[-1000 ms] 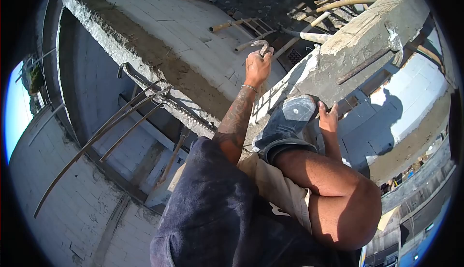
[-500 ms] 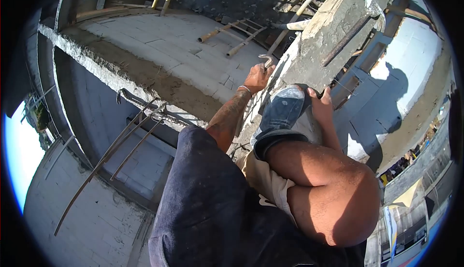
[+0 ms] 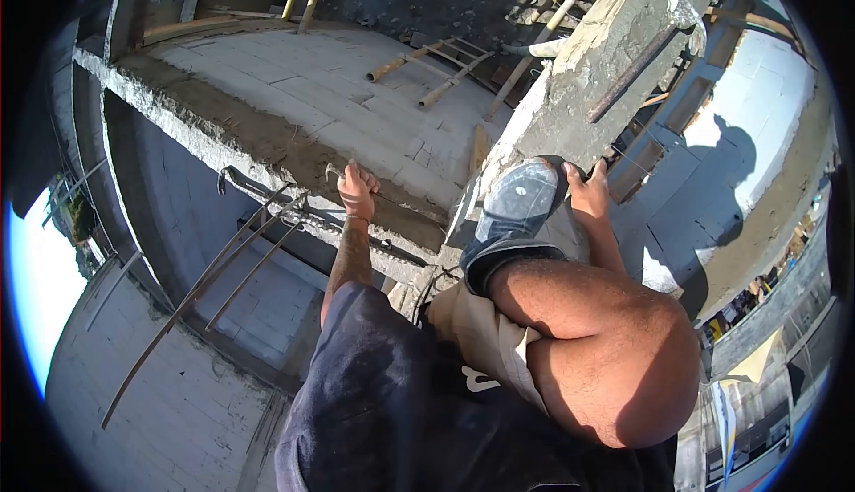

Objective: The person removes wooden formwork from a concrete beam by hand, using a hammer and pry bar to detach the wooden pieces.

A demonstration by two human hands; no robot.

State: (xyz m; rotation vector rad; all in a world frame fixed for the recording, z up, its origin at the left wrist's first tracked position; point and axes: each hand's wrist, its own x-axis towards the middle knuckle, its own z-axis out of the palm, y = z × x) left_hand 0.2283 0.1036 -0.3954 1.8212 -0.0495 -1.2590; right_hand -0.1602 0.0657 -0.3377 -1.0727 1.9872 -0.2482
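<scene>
Left hand: Your left hand is clenched tight around a hooked steel bar, about midway along the wall top.
Bar heading: Its long axis lies along the wall top. The curled end pokes out of your fist toward the wall top's left end. A thin straight shank trails the other way, toward the right end.
Right hand: Your right hand is open, fingers spread and pressed on the concrete beam that rises from the wall top's right end. It sits just beside your shoe.
Materials: The bar is thin, round, dull steel. The wall top is a rough brown mortar crust over pale blocks. The beam is coarse grey concrete with ragged edges.
Edges: The wall top is a narrow strip, and its outer edge drops away sheer. Bent rebars jut out just under that edge.
Room: Past the wall top's inner edge spreads a broad pale block face. A bamboo ladder lies there, well apart from your fist.
</scene>
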